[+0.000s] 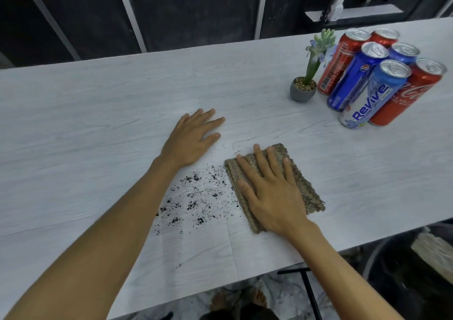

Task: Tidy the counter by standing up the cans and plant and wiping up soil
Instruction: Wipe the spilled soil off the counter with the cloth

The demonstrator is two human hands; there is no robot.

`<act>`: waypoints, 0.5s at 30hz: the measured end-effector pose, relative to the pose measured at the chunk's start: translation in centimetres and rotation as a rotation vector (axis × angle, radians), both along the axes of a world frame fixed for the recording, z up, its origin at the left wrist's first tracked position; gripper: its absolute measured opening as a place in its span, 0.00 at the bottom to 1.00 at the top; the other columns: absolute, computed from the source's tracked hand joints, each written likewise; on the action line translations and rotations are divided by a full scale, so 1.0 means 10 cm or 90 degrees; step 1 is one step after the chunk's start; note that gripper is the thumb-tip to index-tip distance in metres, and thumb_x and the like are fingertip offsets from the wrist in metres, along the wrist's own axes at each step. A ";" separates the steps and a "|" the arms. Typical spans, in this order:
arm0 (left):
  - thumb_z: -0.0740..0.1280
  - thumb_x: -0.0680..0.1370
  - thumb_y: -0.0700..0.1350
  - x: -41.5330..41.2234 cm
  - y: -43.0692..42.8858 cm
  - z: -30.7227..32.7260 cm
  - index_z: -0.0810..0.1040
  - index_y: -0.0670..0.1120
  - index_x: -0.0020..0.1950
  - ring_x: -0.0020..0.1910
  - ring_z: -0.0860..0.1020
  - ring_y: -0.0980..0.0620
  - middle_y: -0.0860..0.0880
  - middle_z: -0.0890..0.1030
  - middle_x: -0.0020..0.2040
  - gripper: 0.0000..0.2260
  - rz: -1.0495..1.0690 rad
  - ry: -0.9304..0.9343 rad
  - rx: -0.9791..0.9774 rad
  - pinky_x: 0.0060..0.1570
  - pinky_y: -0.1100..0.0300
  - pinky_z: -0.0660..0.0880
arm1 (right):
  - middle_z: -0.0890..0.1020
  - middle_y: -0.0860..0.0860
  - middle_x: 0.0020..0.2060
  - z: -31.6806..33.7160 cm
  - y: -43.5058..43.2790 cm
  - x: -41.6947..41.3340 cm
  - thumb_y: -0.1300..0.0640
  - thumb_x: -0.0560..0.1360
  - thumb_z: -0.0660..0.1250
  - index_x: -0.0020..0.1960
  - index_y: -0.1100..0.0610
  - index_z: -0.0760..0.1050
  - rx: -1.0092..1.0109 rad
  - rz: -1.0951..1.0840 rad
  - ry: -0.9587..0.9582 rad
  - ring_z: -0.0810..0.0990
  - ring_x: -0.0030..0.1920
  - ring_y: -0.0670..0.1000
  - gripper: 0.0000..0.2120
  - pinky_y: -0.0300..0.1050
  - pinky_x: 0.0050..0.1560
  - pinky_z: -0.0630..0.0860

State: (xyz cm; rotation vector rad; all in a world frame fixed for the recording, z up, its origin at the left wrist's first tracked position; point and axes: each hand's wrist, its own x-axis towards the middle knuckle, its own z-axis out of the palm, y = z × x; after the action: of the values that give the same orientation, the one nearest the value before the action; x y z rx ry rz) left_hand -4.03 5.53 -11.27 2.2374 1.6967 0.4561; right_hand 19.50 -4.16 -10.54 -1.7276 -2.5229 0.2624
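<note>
Dark soil (193, 202) lies scattered on the pale wood-grain counter (98, 114), near its front edge. Just right of the soil, my right hand (269, 192) presses flat on a folded brown cloth (308, 189), fingers straight. My left hand (193, 136) rests flat on the counter behind the soil, fingers spread and holding nothing. At the far right, several cans (377, 79) stand upright in a cluster, red and blue. A small plant (316, 57) in a grey pot (302, 93) stands upright just left of the cans.
The counter's front edge runs diagonally below my arms, with a black table leg (310, 292) and marble floor beneath. Dark panels and a shelf (353, 13) with a small object stand behind the counter.
</note>
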 end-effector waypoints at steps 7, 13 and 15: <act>0.52 0.82 0.59 0.01 -0.01 -0.01 0.60 0.62 0.75 0.77 0.48 0.56 0.56 0.55 0.78 0.20 0.003 0.000 0.003 0.76 0.52 0.43 | 0.38 0.47 0.77 0.02 0.31 0.12 0.36 0.79 0.37 0.77 0.39 0.41 -0.015 -0.090 0.005 0.34 0.76 0.51 0.27 0.57 0.75 0.35; 0.51 0.82 0.59 -0.01 -0.01 0.00 0.59 0.63 0.75 0.77 0.48 0.56 0.56 0.54 0.78 0.21 -0.003 0.013 0.004 0.75 0.52 0.42 | 0.37 0.45 0.77 0.01 0.05 0.12 0.35 0.78 0.36 0.76 0.38 0.40 -0.004 0.023 0.006 0.33 0.76 0.49 0.27 0.55 0.75 0.36; 0.51 0.82 0.59 0.00 -0.02 -0.01 0.59 0.62 0.75 0.77 0.47 0.56 0.57 0.54 0.78 0.21 -0.004 0.013 0.003 0.75 0.53 0.42 | 0.38 0.45 0.77 0.02 0.16 0.28 0.34 0.77 0.35 0.76 0.37 0.40 -0.010 -0.018 -0.002 0.34 0.76 0.49 0.28 0.54 0.75 0.35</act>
State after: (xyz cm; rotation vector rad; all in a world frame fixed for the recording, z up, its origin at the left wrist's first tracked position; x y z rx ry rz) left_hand -4.07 5.33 -11.33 2.2574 1.7002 0.4371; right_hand 22.27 -2.59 -10.38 -1.7691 -2.5027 0.2782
